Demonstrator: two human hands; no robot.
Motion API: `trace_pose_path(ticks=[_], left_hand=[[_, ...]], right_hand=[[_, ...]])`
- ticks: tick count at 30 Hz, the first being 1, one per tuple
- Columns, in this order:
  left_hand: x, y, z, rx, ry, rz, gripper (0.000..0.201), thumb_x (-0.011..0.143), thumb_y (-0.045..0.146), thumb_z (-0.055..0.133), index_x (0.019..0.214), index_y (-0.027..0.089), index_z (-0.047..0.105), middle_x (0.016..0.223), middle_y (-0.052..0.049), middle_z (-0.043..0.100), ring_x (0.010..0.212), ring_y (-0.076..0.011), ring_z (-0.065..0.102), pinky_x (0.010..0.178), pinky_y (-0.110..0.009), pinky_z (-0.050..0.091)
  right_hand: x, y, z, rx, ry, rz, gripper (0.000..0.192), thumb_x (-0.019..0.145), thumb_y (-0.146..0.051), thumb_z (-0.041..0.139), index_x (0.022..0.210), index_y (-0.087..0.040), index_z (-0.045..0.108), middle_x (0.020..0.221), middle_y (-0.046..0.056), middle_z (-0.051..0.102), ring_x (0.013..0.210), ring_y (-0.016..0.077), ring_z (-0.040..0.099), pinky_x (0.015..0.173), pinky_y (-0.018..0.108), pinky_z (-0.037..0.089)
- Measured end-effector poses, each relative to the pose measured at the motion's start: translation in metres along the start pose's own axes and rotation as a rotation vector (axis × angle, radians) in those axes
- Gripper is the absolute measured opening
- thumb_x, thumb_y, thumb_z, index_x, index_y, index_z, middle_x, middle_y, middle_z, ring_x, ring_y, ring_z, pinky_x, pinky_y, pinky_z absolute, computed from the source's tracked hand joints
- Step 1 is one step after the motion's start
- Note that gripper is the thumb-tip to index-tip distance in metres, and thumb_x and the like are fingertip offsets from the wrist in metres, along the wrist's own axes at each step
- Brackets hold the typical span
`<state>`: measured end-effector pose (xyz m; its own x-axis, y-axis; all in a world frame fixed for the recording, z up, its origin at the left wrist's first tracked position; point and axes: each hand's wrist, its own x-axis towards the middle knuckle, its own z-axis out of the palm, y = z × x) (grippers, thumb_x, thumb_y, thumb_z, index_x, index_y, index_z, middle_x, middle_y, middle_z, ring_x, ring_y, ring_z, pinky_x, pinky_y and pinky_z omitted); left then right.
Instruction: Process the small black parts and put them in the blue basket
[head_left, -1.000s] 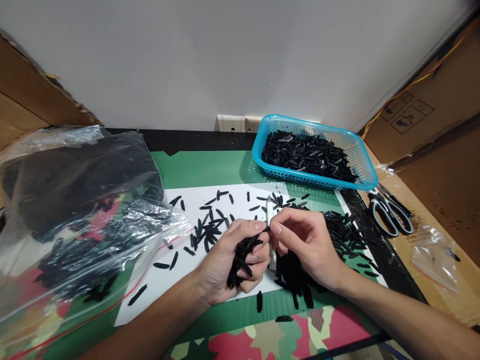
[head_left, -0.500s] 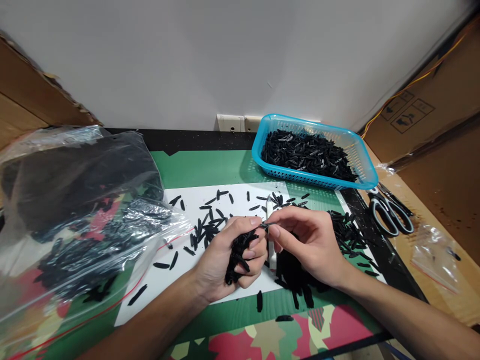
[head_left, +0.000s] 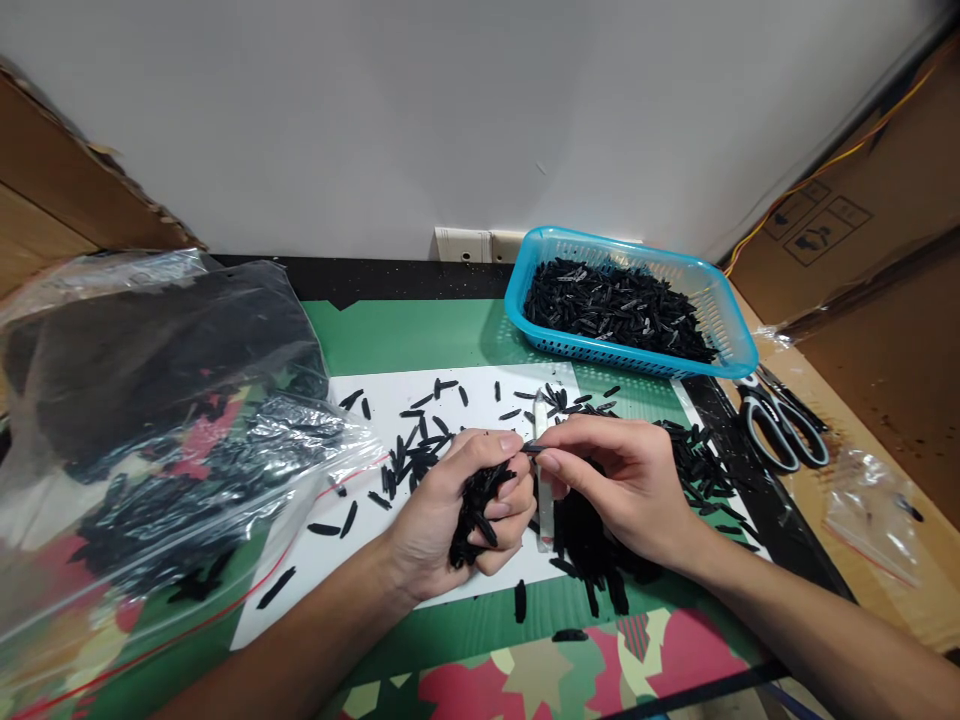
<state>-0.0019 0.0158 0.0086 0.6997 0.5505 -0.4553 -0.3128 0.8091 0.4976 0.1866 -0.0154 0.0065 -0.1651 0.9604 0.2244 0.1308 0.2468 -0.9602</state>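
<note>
Clenched in my left hand (head_left: 465, 510) sits a fistful of small black plastic slivers (head_left: 474, 505). With my right hand (head_left: 622, 485) I pinch one black sliver (head_left: 529, 449) beside a white plastic stick (head_left: 543, 480) above the desk's white paper sheet (head_left: 360, 545).

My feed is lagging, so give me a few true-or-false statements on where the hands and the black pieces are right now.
1. The left hand grips a bunch of black pieces. True.
2. The right hand holds the scissors. False: it pinches one black piece at the left fingertips; the scissors lie on the right.
3. The blue basket is empty. False: it holds black pieces.
4. Loose pieces lie on the white sheet. True.
</note>
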Motion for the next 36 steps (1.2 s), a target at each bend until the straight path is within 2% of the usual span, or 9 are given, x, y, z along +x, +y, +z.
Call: trace_pose_path(ticks=[9, 13, 16, 18, 20, 22, 28, 31, 36], left_hand=[[-0.001, 0.001, 0.003, -0.019, -0.002, 0.017, 0.044, 0.082, 0.042, 0.075, 0.057, 0.017, 0.050, 0.048, 0.007, 0.038, 0.036, -0.0039, 0.023, 0.028, -0.013, 0.023], [-0.001, 0.001, 0.003, -0.084, -0.013, 0.007, 0.036, 0.086, 0.036, 0.068, 0.060, 0.017, 0.050, 0.050, 0.007, 0.038, 0.038, -0.0040, 0.020, 0.029, -0.012, 0.024], [-0.001, 0.002, 0.002, -0.116, -0.013, 0.010, 0.035, 0.088, 0.033, 0.064, 0.061, 0.017, 0.050, 0.052, 0.007, 0.037, 0.040, -0.0045, 0.017, 0.029, -0.012, 0.024], [-0.001, 0.003, 0.001, -0.133, -0.006, 0.024, 0.035, 0.089, 0.033, 0.063, 0.061, 0.017, 0.050, 0.053, 0.007, 0.037, 0.041, -0.0051, 0.018, 0.029, -0.013, 0.023], [-0.001, 0.004, 0.001, -0.146, 0.009, 0.049, 0.035, 0.089, 0.033, 0.063, 0.061, 0.017, 0.050, 0.054, 0.007, 0.037, 0.043, -0.0056, 0.019, 0.029, -0.013, 0.023], [-0.001, 0.005, 0.001, -0.151, 0.027, 0.067, 0.035, 0.089, 0.033, 0.063, 0.061, 0.017, 0.050, 0.054, 0.007, 0.038, 0.043, -0.0057, 0.019, 0.030, -0.013, 0.022], [0.002, 0.003, 0.001, -0.119, 0.137, 0.083, 0.035, 0.087, 0.037, 0.066, 0.063, 0.018, 0.050, 0.054, 0.009, 0.037, 0.039, -0.0041, 0.020, 0.031, -0.013, 0.022], [0.002, 0.002, 0.001, -0.105, 0.193, 0.097, 0.037, 0.086, 0.040, 0.067, 0.062, 0.018, 0.050, 0.053, 0.009, 0.036, 0.038, -0.0035, 0.022, 0.032, -0.013, 0.022], [0.001, 0.003, 0.001, -0.152, 0.167, 0.072, 0.035, 0.084, 0.039, 0.070, 0.063, 0.018, 0.051, 0.054, 0.009, 0.036, 0.039, -0.0040, 0.020, 0.030, -0.013, 0.020]], right_hand=[[-0.002, 0.001, 0.001, -0.074, 0.060, -0.105, 0.010, 0.096, -0.020, 0.073, 0.104, -0.024, 0.078, 0.087, 0.003, 0.077, 0.073, 0.0182, 0.073, 0.067, 0.033, 0.059], [0.006, -0.003, -0.018, -0.459, 0.139, -0.439, 0.021, 0.092, -0.011, 0.071, 0.106, -0.025, 0.075, 0.089, 0.005, 0.079, 0.076, 0.0229, 0.073, 0.071, 0.040, 0.055], [0.023, -0.007, -0.051, -0.895, 0.370, -0.691, 0.022, 0.089, -0.010, 0.074, 0.104, -0.026, 0.075, 0.086, 0.002, 0.079, 0.077, 0.0221, 0.072, 0.082, 0.043, 0.050], [0.035, -0.009, -0.071, -1.138, 0.532, -0.580, 0.014, 0.094, -0.018, 0.074, 0.105, -0.024, 0.077, 0.097, 0.006, 0.081, 0.092, 0.0272, 0.071, 0.092, 0.047, 0.044], [0.040, -0.010, -0.078, -1.249, 0.520, -0.480, 0.021, 0.097, -0.023, 0.071, 0.117, -0.024, 0.076, 0.111, 0.011, 0.080, 0.104, 0.0319, 0.068, 0.094, 0.051, 0.042], [0.036, -0.010, -0.070, -1.145, 0.449, -0.503, 0.019, 0.096, -0.021, 0.071, 0.114, -0.023, 0.077, 0.109, 0.011, 0.079, 0.099, 0.0305, 0.068, 0.087, 0.047, 0.045], [0.002, -0.004, 0.000, -0.734, -0.104, -0.672, 0.022, 0.091, -0.019, 0.078, 0.112, -0.021, 0.070, 0.097, 0.007, 0.079, 0.083, 0.0236, 0.066, 0.070, 0.039, 0.045], [-0.003, -0.001, 0.019, -0.607, -0.145, -0.629, 0.024, 0.094, -0.010, 0.073, 0.116, -0.017, 0.070, 0.101, 0.009, 0.079, 0.085, 0.0229, 0.068, 0.072, 0.039, 0.047], [-0.001, -0.007, 0.019, -0.293, -0.075, -0.441, 0.020, 0.095, -0.006, 0.069, 0.111, -0.016, 0.074, 0.102, 0.009, 0.079, 0.089, 0.0199, 0.071, 0.079, 0.036, 0.053]])
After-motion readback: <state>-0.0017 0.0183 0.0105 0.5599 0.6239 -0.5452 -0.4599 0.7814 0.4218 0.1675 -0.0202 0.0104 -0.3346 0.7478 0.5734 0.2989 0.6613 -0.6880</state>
